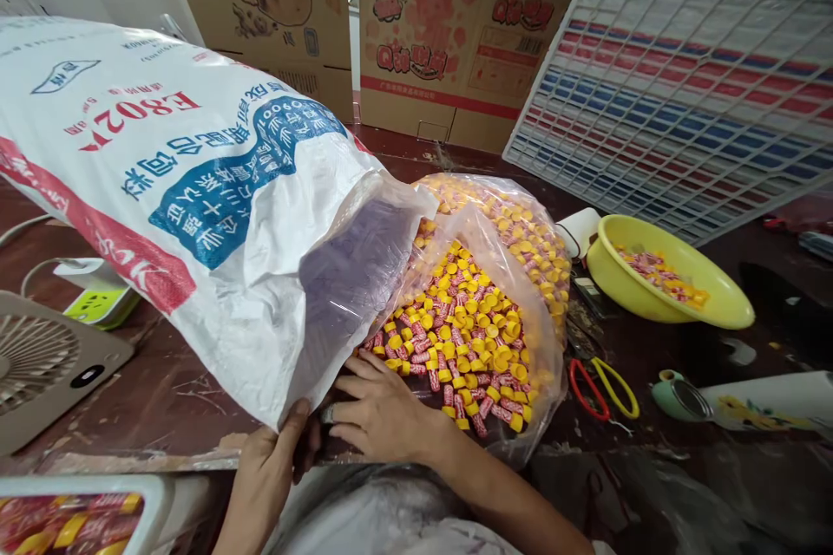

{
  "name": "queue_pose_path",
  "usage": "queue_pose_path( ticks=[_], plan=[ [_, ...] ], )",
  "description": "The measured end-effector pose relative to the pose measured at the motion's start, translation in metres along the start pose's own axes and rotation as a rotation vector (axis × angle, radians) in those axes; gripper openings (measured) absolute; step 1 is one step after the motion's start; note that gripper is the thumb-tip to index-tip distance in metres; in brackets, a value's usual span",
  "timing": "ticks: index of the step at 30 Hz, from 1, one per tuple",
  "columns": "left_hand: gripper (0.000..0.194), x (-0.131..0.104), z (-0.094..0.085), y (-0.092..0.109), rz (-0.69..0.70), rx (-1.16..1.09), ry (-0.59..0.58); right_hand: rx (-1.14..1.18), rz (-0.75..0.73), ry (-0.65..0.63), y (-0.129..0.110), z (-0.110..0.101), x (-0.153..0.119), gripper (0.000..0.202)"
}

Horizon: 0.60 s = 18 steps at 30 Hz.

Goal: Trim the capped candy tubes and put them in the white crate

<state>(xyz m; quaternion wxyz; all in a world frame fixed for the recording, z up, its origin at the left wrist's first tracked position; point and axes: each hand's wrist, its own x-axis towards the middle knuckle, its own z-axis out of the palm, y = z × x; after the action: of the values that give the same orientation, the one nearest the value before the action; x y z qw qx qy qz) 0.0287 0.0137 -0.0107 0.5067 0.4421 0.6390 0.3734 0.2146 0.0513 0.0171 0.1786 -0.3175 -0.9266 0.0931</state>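
Left hand (270, 442) is pinched on the near corner of the white sack (227, 191), thumb on top. Right hand (381, 408) lies just beside it, pointing leftward, its fingers slightly apart at the lower lip of the sack; whether they grip that lip I cannot tell. Just past the right fingertips, ahead and to the right, small yellow-capped bottles (465, 329) lie loose in a pile within a see-through plastic bag (547, 338), so the right hand is the nearer one to them. The sack's long axis slants from far left down toward the near right, and its open mouth faces that pile, above and ahead of both hands. To the right of the plastic bag rest scissors (600, 388) on the table (162, 381). Further off sit a yellow bowl (625, 282), then a leaning wire rack (670, 104) and cardboard boxes (442, 43) behind everything
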Motion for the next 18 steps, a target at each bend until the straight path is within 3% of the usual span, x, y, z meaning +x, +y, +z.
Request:
queue_pose_path(
  ticks=[3,6,8,10,13,18],
  plan=[
    [0.059,0.005,-0.001,0.003,-0.074,-0.029,-0.071,0.061,0.108,0.101,0.012,-0.028,-0.001,0.017],
    [0.063,0.008,-0.002,0.005,-0.104,-0.058,-0.074,0.006,0.357,0.241,0.038,-0.057,0.005,0.018],
    [0.063,0.009,-0.002,0.004,-0.105,-0.079,-0.071,-0.126,0.535,0.212,0.061,-0.07,0.009,0.021],
    [0.063,0.009,-0.002,0.002,-0.119,-0.09,-0.064,-0.226,0.645,0.135,0.083,-0.074,0.011,0.025],
    [0.059,0.008,-0.002,-0.001,-0.136,-0.106,-0.058,-0.264,0.683,0.057,0.106,-0.07,0.008,0.015],
    [0.058,0.009,-0.003,-0.005,-0.158,-0.115,-0.062,-0.286,0.723,-0.017,0.122,-0.059,0.006,0.008]
  ],
)
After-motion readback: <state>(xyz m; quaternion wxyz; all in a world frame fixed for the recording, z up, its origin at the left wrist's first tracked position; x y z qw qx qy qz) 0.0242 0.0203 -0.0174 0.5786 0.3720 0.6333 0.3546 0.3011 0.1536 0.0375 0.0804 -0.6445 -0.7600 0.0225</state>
